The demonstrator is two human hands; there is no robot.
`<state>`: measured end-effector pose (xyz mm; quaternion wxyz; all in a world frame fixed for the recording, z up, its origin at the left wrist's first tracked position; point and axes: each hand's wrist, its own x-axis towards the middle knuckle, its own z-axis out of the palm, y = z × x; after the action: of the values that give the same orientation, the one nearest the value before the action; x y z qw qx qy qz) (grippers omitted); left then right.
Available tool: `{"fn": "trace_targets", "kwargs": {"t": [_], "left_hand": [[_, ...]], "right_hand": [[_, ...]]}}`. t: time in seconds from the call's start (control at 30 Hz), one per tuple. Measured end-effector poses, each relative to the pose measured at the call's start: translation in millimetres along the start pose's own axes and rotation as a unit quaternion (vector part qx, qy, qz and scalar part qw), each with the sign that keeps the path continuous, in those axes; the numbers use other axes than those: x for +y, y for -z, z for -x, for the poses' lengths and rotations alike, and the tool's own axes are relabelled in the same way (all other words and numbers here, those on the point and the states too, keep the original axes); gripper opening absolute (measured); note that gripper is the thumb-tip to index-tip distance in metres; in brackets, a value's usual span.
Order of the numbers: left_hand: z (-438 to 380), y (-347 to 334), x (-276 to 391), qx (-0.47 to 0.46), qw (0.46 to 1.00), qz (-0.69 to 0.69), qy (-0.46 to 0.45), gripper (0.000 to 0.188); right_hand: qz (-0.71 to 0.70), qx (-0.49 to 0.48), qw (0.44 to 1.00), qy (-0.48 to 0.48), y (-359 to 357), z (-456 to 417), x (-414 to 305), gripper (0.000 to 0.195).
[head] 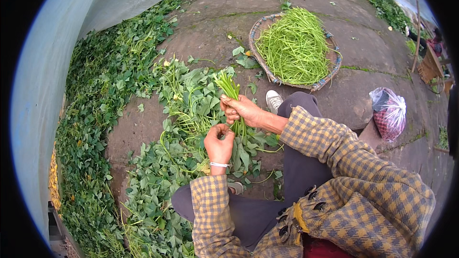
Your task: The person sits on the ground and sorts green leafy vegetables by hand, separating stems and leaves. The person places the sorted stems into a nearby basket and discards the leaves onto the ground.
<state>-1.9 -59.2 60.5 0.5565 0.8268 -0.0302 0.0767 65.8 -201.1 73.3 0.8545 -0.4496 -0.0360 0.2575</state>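
My right hand (pixel 241 110) is closed around a bunch of green leaf stems (pixel 227 85), whose upper ends stick out above the fist. Lower parts of the stems show below it, over leafy vines. Just below and to the left, my left hand (pixel 219 143), with a white band at the wrist, has thumb and fingers curled together beside the bunch. Whether something thin is pinched there cannot be seen. Cut vines with broad green leaves (pixel 154 182) lie between and beside the feet. Beyond the right knee, a woven basket (pixel 259 59) holds a heap of thin green stems (pixel 296 46).
A thick band of leafy vines (pixel 89 114) runs along the left, beside pale sheeting (pixel 43 89). A tied plastic bag (pixel 389 114) with red checked contents rests at the right on the stone paving (pixel 344 104). Farther right stand a wooden pole (pixel 417 32) and a wicker basket (pixel 429 66).
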Motion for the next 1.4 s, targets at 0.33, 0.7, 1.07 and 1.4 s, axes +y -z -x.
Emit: {"fn": "trace_targets", "kwargs": {"t": [0.33, 0.7, 1.07, 1.4], "left_hand": [[-7, 1, -7, 0.011, 0.903, 0.37, 0.217, 0.008], [-9, 20, 17, 0.005, 0.985, 0.167, 0.051, 0.024], [-8, 16, 1, -0.01, 0.999, 0.016, 0.027, 0.013], [-7, 27, 26, 0.029, 0.981, -0.164, -0.097, 0.01]], "right_hand": [[0.021, -0.069, 0.997, 0.024, -3, 3, -6, 0.036], [-0.047, -0.165, 0.985, 0.023, 8, 16, -16, 0.037], [0.226, -0.071, 0.963, 0.127, 10, 10, -14, 0.033], [0.27, 0.007, 0.963, 0.013, 14, 7, -6, 0.031]]}}
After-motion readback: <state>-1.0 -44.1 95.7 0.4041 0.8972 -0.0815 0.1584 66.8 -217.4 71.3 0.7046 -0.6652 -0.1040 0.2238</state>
